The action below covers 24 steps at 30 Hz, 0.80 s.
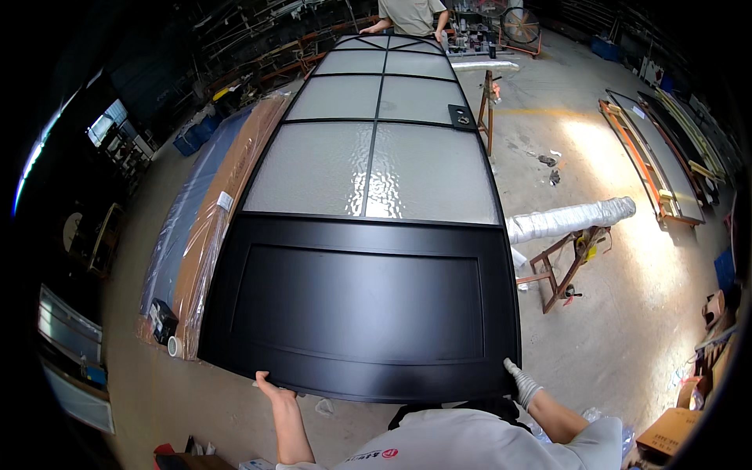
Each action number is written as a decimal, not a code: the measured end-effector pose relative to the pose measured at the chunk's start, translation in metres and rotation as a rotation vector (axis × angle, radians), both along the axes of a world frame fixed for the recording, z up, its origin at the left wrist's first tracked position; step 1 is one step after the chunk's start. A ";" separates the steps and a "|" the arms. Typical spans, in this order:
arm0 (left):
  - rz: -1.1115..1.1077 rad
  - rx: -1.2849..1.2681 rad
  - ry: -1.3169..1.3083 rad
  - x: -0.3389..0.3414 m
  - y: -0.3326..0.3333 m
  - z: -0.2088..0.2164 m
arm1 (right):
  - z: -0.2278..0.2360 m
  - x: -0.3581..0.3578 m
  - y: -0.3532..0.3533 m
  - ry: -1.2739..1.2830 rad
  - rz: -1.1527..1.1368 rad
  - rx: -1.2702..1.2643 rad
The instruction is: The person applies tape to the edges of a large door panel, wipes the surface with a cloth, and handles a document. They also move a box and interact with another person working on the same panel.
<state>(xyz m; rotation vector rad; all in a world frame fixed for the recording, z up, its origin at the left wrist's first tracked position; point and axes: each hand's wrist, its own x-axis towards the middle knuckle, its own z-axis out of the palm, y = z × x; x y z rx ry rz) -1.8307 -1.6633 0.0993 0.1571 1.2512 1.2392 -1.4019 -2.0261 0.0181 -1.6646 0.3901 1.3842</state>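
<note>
Cardboard (205, 243) under clear film lies beyond the left edge of the black door (360, 305), with a small box (163, 321) and a white roll (175, 346) at its near end; the door is about flat in the middle, its glass part (305, 168) toward the far edge; at the near edge, left of centre, the bare left hand (276, 388) has the fingers hidden under, so I cannot tell how they close; the gloved right hand (526, 384) pinches the right edge by the near corner; further right a trestle (552, 274) stands under a silver roll (572, 219); the door could tilt or slip if one hand loosens or lifts unevenly; the glass could crack if the right edge knocks the trestle; I count one door, six large panes (431, 172), one lock plate (462, 117), two own hands, and two hands of a co-worker (411, 9) at the far edge.
</note>
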 end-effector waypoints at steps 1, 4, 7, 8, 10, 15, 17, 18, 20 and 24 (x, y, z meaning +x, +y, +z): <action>0.012 -0.132 -0.010 -0.008 0.005 -0.058 | -0.009 0.016 -0.017 -0.013 0.012 -0.031; 0.053 -0.306 -0.107 0.050 -0.035 -0.113 | 0.002 0.051 -0.048 -0.138 -0.078 -0.161; 0.034 -0.347 -0.242 0.097 -0.058 -0.117 | -0.003 0.079 -0.077 -0.257 -0.164 -0.177; 0.051 -0.366 -0.275 0.110 -0.063 -0.120 | -0.007 0.088 -0.083 -0.287 -0.176 -0.179; 0.045 -0.482 -0.152 0.130 -0.050 -0.133 | -0.007 0.105 -0.092 -0.246 -0.156 -0.251; -0.053 -0.345 -0.243 0.135 -0.052 -0.134 | -0.048 0.109 -0.080 -0.181 -0.150 -0.262; 0.030 -0.298 -0.103 0.126 -0.054 -0.151 | -0.048 0.109 -0.076 -0.167 -0.160 -0.197; 0.065 -0.277 -0.049 0.129 -0.055 -0.148 | -0.034 0.112 -0.066 -0.175 -0.169 -0.214; 0.131 -0.232 0.060 0.135 -0.057 -0.142 | -0.040 0.107 -0.067 -0.308 -0.214 -0.247; 0.067 -0.228 0.065 0.131 -0.056 -0.141 | -0.049 0.096 -0.065 -0.637 -0.227 -0.368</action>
